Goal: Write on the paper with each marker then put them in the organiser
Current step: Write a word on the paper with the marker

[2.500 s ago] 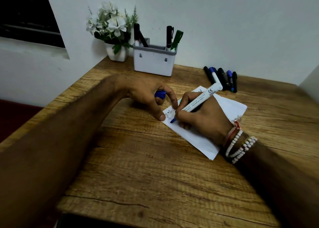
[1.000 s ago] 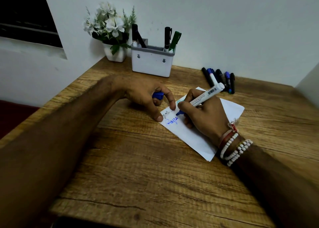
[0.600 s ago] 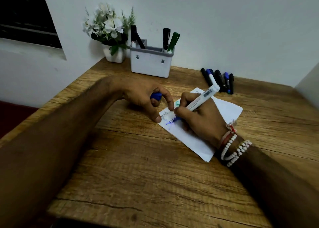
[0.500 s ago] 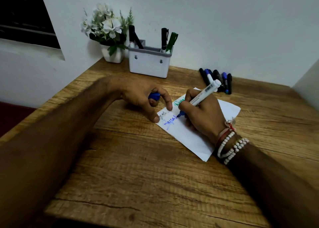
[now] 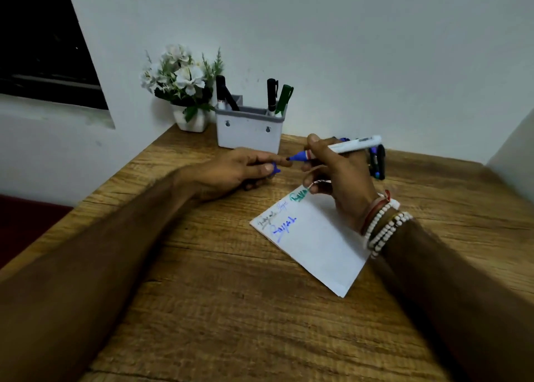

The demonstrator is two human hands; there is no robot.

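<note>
My right hand [image 5: 341, 179] holds a white marker with a blue tip [image 5: 344, 148], lifted off the paper and lying level, tip pointing left. My left hand [image 5: 231, 170] is closed around the blue cap [image 5: 274, 169], and its fingertip nearly touches the marker's tip. The white paper [image 5: 312, 240] lies on the wooden desk, with grey, blue and green writing at its far left corner. A white organiser [image 5: 248, 130] stands at the back with several black and green markers upright in it. More loose markers [image 5: 377, 162] lie behind my right hand, partly hidden.
A small white pot of white flowers [image 5: 185, 92] stands left of the organiser against the wall. The desk's left edge [image 5: 95, 191] runs diagonally, with a dark floor below. A dark window sits at the upper left.
My right hand lifted the marker off the paper and turned it level toward my left hand. My left hand left the paper's corner with the cap. A finished blue word now shows on the paper.
</note>
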